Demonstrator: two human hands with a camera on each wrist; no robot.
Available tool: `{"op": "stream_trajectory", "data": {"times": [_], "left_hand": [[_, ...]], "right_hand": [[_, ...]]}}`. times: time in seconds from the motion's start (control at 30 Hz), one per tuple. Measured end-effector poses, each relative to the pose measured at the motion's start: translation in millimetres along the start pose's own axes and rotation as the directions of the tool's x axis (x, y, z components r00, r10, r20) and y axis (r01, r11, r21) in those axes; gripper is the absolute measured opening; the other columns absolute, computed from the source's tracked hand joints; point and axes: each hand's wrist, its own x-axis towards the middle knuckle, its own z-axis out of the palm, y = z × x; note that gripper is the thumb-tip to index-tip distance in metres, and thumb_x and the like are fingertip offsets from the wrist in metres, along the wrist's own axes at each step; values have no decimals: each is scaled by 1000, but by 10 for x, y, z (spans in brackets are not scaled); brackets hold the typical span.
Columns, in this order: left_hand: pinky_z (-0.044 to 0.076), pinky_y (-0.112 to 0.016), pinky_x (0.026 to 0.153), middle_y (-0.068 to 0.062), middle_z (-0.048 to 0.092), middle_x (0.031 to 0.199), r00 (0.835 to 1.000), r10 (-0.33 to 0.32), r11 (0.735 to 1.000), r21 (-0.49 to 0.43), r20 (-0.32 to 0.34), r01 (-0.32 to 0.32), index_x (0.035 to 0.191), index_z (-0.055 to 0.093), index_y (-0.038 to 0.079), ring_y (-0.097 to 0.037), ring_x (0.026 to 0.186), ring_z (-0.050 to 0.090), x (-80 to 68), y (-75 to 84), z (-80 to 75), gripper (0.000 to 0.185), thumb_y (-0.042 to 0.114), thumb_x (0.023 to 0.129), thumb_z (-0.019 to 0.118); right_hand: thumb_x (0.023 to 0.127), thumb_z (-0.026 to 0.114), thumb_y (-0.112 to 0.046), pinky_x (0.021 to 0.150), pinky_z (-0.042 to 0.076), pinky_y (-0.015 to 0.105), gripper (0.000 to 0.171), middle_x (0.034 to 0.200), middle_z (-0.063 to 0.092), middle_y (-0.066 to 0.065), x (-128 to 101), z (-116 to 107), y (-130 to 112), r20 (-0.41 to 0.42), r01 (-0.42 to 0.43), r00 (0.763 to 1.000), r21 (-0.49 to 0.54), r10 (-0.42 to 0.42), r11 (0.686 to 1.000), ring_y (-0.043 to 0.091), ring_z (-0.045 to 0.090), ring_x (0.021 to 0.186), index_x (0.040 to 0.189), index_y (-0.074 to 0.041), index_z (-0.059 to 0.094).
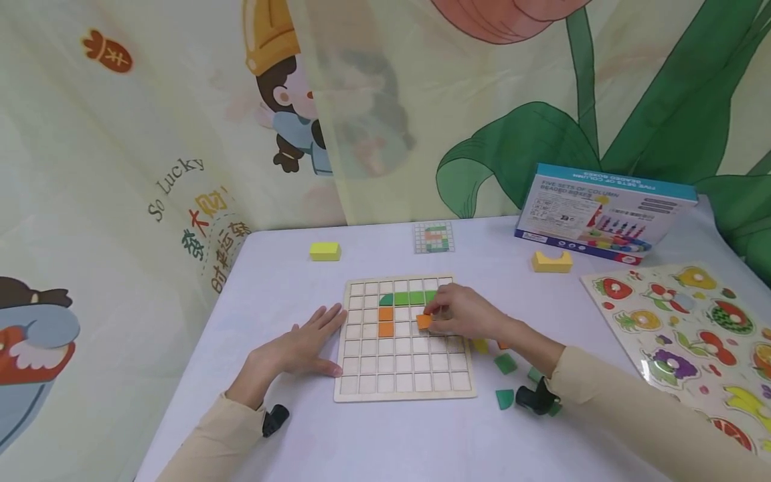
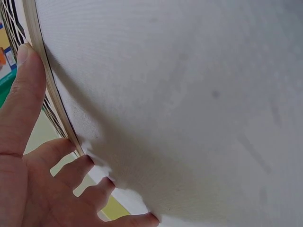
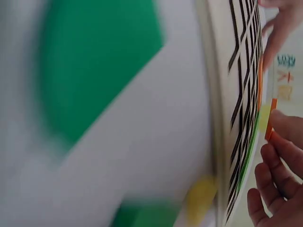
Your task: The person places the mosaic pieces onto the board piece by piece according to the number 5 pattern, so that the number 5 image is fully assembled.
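A wooden grid board (image 1: 403,383) lies on the white table. Along its upper part sit a dark green rounded tile (image 1: 386,300) and a row of light green tiles (image 1: 409,298). Below the rounded one are two orange square tiles (image 1: 385,329). My right hand (image 1: 466,311) pinches another orange square tile (image 3: 271,120) between thumb and fingers, just above the board; it covers the right end of the green row. With fingers spread, my left hand (image 1: 301,345) rests at the board's left edge, its thumb (image 2: 31,80) touching the side.
Loose green tiles (image 1: 505,363) and a yellow one (image 1: 480,345) lie right of the board. Behind it are a pattern card (image 1: 434,237), a yellow block (image 1: 325,252), an arched yellow block (image 1: 551,262) and a box (image 1: 602,213). A fruit picture board (image 1: 656,321) lies at right.
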Motion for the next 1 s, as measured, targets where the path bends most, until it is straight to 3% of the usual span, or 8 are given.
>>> {"op": "stream_trajectory", "data": {"times": [0.2,0.4,0.73,1.0], "left_hand": [[14,-70,113,-7,5,165,1000,7,1000,-9,-1,-7,156,16,13,-35,152,2,-1,23,-11,102,38,79,78],[15,-70,112,-7,5,165,1000,15,1000,10,-4,-14,156,16,12,-35,152,3,-10,16,-16,102,39,80,77],[16,-71,111,-7,6,165,1000,22,1000,18,-2,-22,156,16,12,-35,152,4,-11,-2,-24,101,40,80,76],[17,-70,111,-7,5,165,1000,27,999,19,0,-27,156,16,12,-35,152,3,-14,-24,-10,101,41,80,76]], "right_hand": [[81,77,-22,75,47,27,16,89,65,-5,176,238,-269,-49,43,998,-135,-50,990,10,53,83,95,-13,76],[77,80,-21,72,47,26,15,86,67,-4,212,312,-319,-103,48,992,-254,-76,966,13,57,82,90,-14,77],[75,83,-23,74,46,29,18,85,68,-4,207,317,-332,-100,-4,995,-178,-14,984,14,58,85,88,-12,76],[76,83,-23,72,40,28,16,87,68,-4,209,329,-328,-80,-13,997,-189,-2,982,15,56,86,87,-13,77]]}}
